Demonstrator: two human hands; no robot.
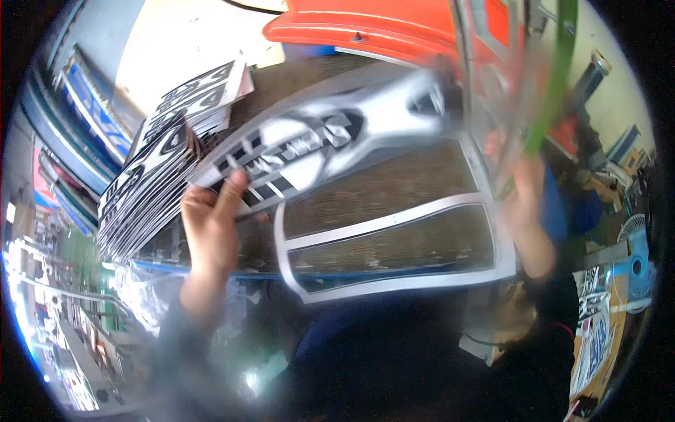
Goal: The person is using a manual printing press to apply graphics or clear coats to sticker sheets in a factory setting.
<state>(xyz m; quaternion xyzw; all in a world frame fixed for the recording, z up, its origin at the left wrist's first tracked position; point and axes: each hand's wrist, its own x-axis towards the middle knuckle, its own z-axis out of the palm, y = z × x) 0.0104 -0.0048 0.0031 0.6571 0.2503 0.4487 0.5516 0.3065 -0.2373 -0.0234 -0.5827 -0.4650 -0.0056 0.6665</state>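
Note:
My left hand (211,225) pinches the lower left end of a long black, white and silver decal sheet (323,137), thumb on top. The sheet stretches up and to the right, blurred by motion. My right hand (524,200) is raised at the right and grips a clear film sheet (492,84), also blurred. Beneath both lies a transparent backing sheet with silver borders (394,246) on the brown worktable (394,190).
A tall fanned stack of similar black and white decals (151,169) lies at the left of the table. An orange plastic panel (373,28) sits at the far edge. A green strip (555,77) hangs at the upper right. A blue fan (636,264) stands at the right.

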